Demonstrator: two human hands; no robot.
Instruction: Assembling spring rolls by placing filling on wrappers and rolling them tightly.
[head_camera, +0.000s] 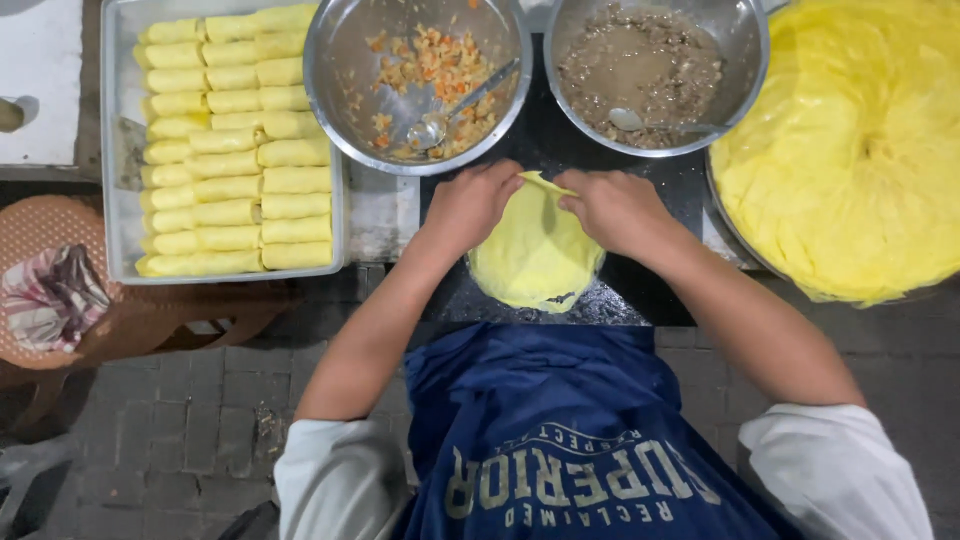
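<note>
A round yellow crepe (535, 255) lies on a dark work surface (640, 290) in front of me. My left hand (470, 205) pinches its far edge from the left, and my right hand (615, 205) pinches the same edge from the right, folding it toward me. Whatever lies under the fold is hidden. Beyond my hands stand two metal bowls: the left bowl (345, 60) holds an orange and pale chopped mixture with a spoon (445, 115), the right bowl (745, 50) holds a brown minced mixture with another spoon (640, 122).
A metal tray (122, 150) at the left is packed with several rolled yellow crepes (235, 140). A big stack of flat yellow crepes (850, 150) fills the right. A brown woven stool (50, 225) with a striped cloth (50, 295) stands lower left, over a brick floor (170, 430).
</note>
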